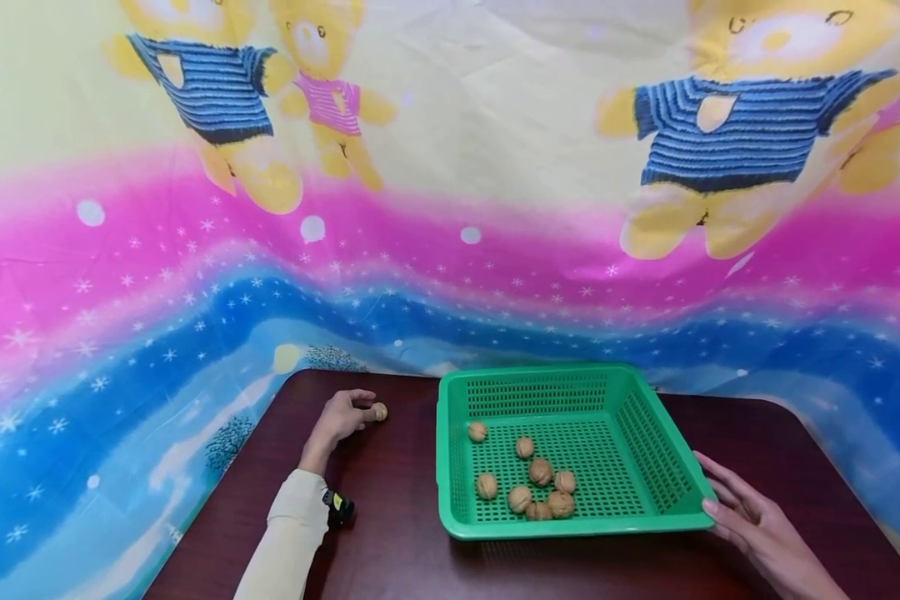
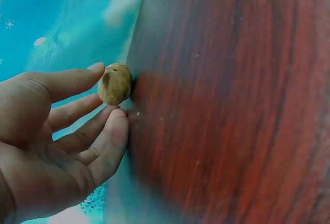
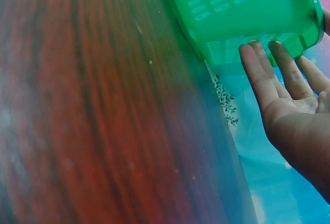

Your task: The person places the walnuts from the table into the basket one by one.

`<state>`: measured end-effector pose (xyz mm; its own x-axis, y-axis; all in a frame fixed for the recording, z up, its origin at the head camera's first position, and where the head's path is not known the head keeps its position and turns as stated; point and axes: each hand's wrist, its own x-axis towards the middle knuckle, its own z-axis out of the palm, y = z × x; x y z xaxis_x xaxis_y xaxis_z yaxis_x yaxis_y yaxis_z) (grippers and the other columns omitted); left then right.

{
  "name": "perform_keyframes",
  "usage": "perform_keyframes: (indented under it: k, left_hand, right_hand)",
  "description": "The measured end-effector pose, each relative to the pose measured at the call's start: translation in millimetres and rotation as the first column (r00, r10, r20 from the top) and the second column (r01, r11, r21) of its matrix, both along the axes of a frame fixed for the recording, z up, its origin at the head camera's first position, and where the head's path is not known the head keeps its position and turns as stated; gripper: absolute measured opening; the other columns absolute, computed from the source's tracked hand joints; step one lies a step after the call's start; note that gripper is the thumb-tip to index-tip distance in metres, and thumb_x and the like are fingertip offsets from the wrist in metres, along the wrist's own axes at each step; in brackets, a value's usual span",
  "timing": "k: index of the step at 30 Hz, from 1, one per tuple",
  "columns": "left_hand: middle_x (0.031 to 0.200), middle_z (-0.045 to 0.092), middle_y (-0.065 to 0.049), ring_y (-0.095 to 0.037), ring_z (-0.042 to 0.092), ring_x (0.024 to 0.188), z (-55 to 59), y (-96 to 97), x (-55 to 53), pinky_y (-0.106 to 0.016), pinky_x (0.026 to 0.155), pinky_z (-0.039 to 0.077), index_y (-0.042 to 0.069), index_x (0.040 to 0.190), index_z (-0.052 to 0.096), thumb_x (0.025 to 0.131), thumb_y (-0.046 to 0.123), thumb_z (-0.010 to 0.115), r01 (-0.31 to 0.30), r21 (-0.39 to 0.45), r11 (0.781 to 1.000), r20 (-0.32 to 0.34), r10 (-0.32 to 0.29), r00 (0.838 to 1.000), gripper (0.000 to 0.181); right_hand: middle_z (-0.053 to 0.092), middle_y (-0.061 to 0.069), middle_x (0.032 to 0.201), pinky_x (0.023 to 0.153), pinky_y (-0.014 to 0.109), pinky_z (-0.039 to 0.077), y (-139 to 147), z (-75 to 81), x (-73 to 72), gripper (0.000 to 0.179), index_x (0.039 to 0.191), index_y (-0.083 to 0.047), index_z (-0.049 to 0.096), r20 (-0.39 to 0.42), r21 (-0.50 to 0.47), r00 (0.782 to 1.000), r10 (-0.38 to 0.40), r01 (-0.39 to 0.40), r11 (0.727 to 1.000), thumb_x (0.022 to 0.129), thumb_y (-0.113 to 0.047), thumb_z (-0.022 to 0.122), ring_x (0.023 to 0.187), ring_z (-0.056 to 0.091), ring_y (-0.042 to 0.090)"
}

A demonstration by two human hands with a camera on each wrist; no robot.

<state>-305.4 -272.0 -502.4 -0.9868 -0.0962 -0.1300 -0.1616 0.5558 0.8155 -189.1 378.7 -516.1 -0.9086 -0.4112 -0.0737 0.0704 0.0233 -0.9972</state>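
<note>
At the left part of the table, my left hand (image 1: 345,417) pinches a walnut (image 1: 378,411) at its fingertips. In the left wrist view the thumb meets one side of this walnut (image 2: 115,84), with the fingers bent around its near side. A green plastic basket (image 1: 570,525) with slotted walls stands right of the middle. Several walnuts (image 1: 540,472) lie in it, mostly toward its front left. My right hand (image 1: 757,525) holds the basket's right front corner, thumb at the rim and fingers along the outer wall, as the right wrist view shows on the basket (image 3: 232,18).
The dark reddish-brown table (image 1: 390,500) has rounded far corners. Behind it hangs a cloth (image 1: 450,208) printed with bears and snowflakes, close to the table's far edge. A small black device (image 1: 339,507) with a lit face sits at the left wrist.
</note>
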Motion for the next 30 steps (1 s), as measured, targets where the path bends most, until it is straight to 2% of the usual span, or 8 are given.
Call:
perform_keyframes:
  k: [3,7,16,25,30]
  left_hand:
    - [0.137,0.070,-0.024,-0.027,0.073,0.097,-1.4,0.1,0.4,-0.037,0.082,0.059,0.002,0.145,0.066,0.101,0.016,0.076,-0.002,-0.032,0.999,0.004,0.002,1.000,0.048]
    - [0.133,0.071,-0.023,-0.027,0.071,0.098,-2.0,1.3,-0.8,-0.036,0.080,0.057,0.002,0.141,0.068,0.101,0.016,0.076,0.014,-0.064,0.998,-0.010,-0.014,1.000,0.043]
    - [0.130,0.074,-0.021,-0.031,0.072,0.106,-2.2,4.2,2.1,-0.038,0.084,0.058,0.003,0.136,0.072,0.101,0.016,0.076,0.006,-0.102,0.995,-0.013,-0.007,1.000,0.038]
    - [0.128,0.075,-0.020,-0.025,0.072,0.092,1.4,9.4,4.9,-0.032,0.074,0.057,0.002,0.139,0.070,0.101,0.017,0.077,-0.002,-0.061,0.998,-0.035,0.000,0.999,0.041]
    - [0.126,0.077,-0.019,-0.030,0.077,0.101,11.3,17.5,5.6,-0.036,0.079,0.061,0.001,0.140,0.070,0.100,0.019,0.079,0.015,-0.055,0.998,-0.097,-0.021,0.995,0.045]
  right_hand:
    - [0.056,-0.035,0.146,0.099,0.032,0.062,-2.1,1.2,0.6,0.066,0.175,-0.025,0.005,-0.008,0.011,1.000,-0.003,0.003,1.000,0.119,-0.012,0.037,0.128,0.065,-0.006]
    - [0.058,-0.030,0.148,0.101,0.036,0.062,-2.8,0.3,1.0,0.067,0.175,-0.025,0.005,-0.034,-0.030,0.999,0.024,-0.025,0.999,0.118,-0.009,0.035,0.130,0.066,0.000]
    - [0.059,-0.027,0.149,0.099,0.038,0.063,-0.6,-2.4,1.1,0.066,0.175,-0.023,0.006,-0.046,-0.055,0.999,0.028,-0.031,0.998,0.118,-0.007,0.034,0.129,0.068,0.004]
    - [0.058,-0.026,0.151,0.099,0.038,0.062,-0.9,-2.3,0.8,0.066,0.175,-0.019,0.004,-0.075,-0.061,0.996,0.040,-0.045,0.997,0.118,-0.005,0.033,0.131,0.067,0.002]
    - [0.059,-0.025,0.151,0.098,0.038,0.063,-0.8,-3.2,0.8,0.066,0.175,-0.019,0.005,-0.088,-0.067,0.995,0.046,-0.052,0.996,0.117,-0.003,0.033,0.131,0.067,0.003]
